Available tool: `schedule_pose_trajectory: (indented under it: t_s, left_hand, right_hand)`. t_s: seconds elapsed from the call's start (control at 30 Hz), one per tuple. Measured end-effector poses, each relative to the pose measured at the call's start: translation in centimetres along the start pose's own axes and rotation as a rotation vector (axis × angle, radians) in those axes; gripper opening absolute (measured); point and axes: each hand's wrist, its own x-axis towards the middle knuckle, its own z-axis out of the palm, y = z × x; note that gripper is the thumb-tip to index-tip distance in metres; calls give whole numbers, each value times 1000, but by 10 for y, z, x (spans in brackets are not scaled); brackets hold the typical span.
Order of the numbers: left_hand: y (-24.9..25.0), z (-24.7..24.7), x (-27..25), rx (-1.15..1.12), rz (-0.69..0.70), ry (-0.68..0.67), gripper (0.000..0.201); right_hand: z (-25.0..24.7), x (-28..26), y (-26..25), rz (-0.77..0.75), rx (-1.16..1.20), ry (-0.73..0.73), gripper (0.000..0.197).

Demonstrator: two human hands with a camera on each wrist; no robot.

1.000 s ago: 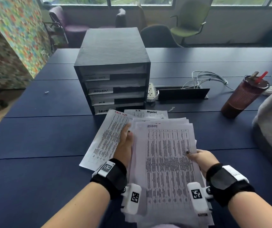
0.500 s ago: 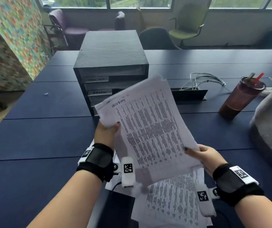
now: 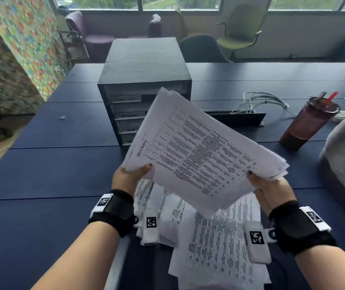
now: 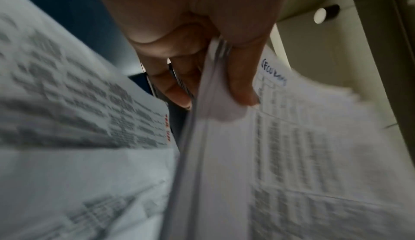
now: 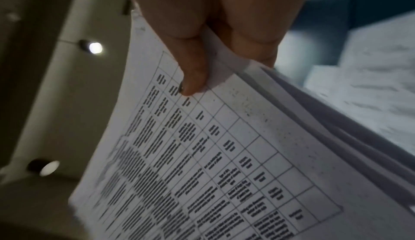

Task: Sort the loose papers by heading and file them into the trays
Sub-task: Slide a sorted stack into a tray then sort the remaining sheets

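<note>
- Our left hand [image 3: 128, 179] pinches the stack of papers [image 3: 198, 155] at its near-left corner, thumb on top.
- Our right hand [image 3: 271, 191] grips the stack's right edge the same way.
- The stack's held tilted above the table [image 3: 42, 185], in front of the trays [image 3: 144, 88].
- More loose sheets [image 3: 215, 243] lie underneath.

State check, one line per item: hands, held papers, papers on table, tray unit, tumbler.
left hand: pinches the stack's heading corner
right hand: pinches the opposite edge
held stack: lifted, tilted, sheets fanned
loose papers: lying overlapped on table
tray unit: upright, labelled trays with paper inside
tumbler: upright, red straw in
</note>
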Motion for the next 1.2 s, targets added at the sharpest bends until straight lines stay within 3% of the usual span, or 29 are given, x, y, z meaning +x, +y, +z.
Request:
schedule_pose_trajectory:
  t_s: [0.07, 0.17, 0.23, 0.37, 0.5, 0.6, 0.77, 0.9, 1.2]
  left_hand:
    - [-2, -11, 2, 76, 20, -16, 33]
    - [-4, -18, 1, 168, 28, -60, 27]
    - [-8, -18, 1, 242, 16, -84, 27]
    - [-5, -6, -3, 222, 6, -160, 15]
    - [0, 11, -8, 298, 107, -147, 27]
    - [5, 17, -12, 257, 161, -91, 21]
    - [13, 20, -9, 111, 206, -31, 31]
    - [9, 12, -16, 179, 189, -48, 45]
    - [15, 21, -19, 82, 134, -133, 45]
  right_hand:
    - [2, 0, -14, -50, -57, -44, 71]
    - [5, 1, -21, -94, -144, -71, 31]
    - [6, 3, -17, -87, -211, -80, 20]
    - [12, 2, -6, -56, -265, -124, 36]
    - [19, -2, -7, -118, -329, -62, 42]
    - [31, -5, -15, -111, -268, -29, 66]
    - [45, -4, -22, -187, -201, -73, 50]
    - [36, -2, -11, -278, -340, -46, 44]
    - [40, 0, 1, -164, -295, -63, 24]
